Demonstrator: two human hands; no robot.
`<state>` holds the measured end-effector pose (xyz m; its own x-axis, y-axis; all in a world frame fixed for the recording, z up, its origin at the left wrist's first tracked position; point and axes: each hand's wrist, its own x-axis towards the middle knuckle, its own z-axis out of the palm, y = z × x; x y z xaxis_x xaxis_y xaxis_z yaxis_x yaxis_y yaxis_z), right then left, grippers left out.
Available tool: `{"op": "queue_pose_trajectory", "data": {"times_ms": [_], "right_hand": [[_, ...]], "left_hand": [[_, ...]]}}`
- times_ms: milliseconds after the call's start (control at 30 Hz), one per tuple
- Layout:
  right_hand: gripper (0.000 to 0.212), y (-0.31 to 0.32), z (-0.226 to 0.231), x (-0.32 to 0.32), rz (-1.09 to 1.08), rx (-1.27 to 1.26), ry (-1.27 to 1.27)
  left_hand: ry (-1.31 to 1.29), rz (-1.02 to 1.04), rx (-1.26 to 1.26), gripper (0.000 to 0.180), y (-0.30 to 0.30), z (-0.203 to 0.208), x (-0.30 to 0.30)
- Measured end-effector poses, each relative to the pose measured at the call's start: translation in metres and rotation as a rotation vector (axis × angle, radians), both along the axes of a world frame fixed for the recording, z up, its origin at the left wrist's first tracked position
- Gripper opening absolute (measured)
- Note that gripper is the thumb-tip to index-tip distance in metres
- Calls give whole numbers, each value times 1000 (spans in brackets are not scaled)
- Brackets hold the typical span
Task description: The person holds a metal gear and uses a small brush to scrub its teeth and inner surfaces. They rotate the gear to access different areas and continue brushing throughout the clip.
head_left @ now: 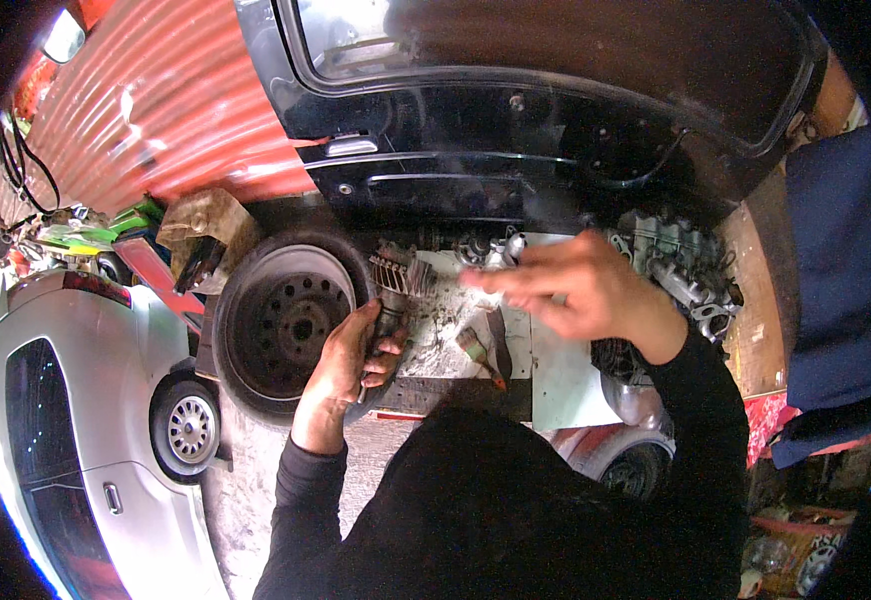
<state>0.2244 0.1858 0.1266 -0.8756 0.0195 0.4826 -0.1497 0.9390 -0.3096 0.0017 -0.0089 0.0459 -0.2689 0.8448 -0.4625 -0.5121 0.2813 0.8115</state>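
My left hand (348,360) is closed round a dark, roughly cylindrical metal part (389,318), held upright beside the wheel. Just past its upper end is a ribbed, comb-like metal piece (390,272); whether the two are joined I cannot tell. Over the bench my right hand (581,290) is raised, its index finger stretched toward the left and the other fingers partly bent. I see nothing in it. Between my hands, a paintbrush (474,348) and a dark flat strip (499,338) lie on a dirty white sheet (436,345).
A tyre on a steel wheel (301,325) sits left of the sheet. Metal engine parts (681,265) crowd the right side. A dark vehicle door panel (436,150) stands behind the bench. At left is a silver car (106,400); dark blue cloth (836,280) hangs at right.
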Motion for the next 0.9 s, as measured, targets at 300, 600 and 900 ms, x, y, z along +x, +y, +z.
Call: {"op": "queue_pose_trajectory", "data": {"times_ms": [300, 600, 900], "right_hand": [[59, 6, 3, 1, -4, -14, 36], [55, 0, 8, -11, 20, -7, -11], [52, 6, -2, -13, 43, 24, -121]], "left_hand": [[-6, 16, 11, 38, 2, 3, -1], [-52, -3, 26, 39, 0, -3, -3], [97, 78, 42, 35, -2, -1, 7]]}}
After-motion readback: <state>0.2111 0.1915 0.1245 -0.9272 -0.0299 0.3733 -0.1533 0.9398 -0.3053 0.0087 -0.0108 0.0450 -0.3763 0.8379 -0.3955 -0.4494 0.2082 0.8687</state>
